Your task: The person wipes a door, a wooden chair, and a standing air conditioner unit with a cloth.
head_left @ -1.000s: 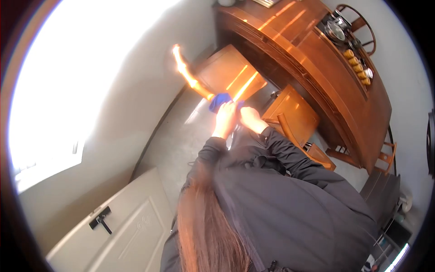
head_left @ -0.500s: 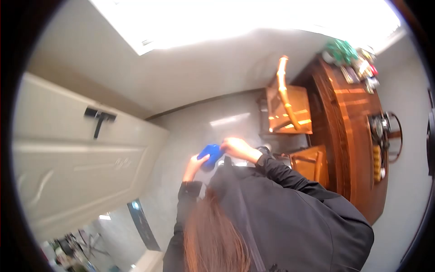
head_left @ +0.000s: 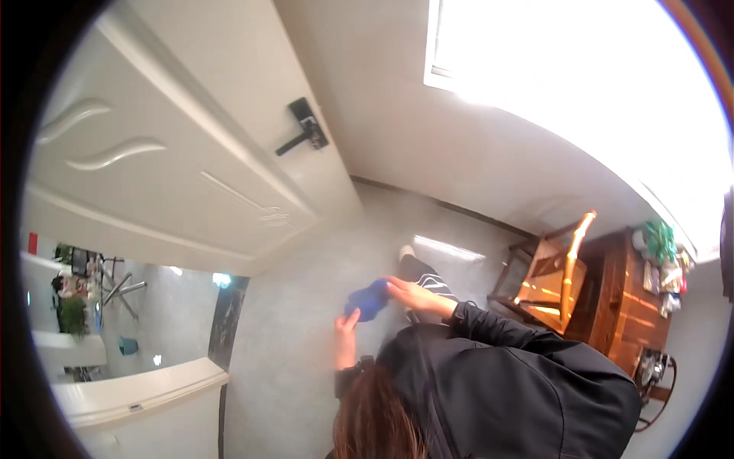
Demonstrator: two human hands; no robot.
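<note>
A blue, soft-looking cloth-like piece (head_left: 368,301) is stretched between my two hands in front of my body, above the grey floor. My left hand (head_left: 346,336) pinches its lower left end, thumb and fingers closed on it. At its upper right end my right hand (head_left: 417,296) is closed on the edge. The piece is slightly blurred, so its exact kind does not show. Dark sleeves cover both arms, and long hair hangs at the bottom of the view.
A cream door (head_left: 191,145) with a black handle (head_left: 304,131) stands ajar at left. Beyond the doorway is another room with a small bucket (head_left: 128,346). At right are a wooden chair (head_left: 552,287) and a wooden desk (head_left: 638,314). A bright window (head_left: 581,84) is above.
My view has turned left, so the door looks nearer and the chair and desk have shifted right. A striped trouser leg and a shoe now show. Both hands still hold the blue piece.
</note>
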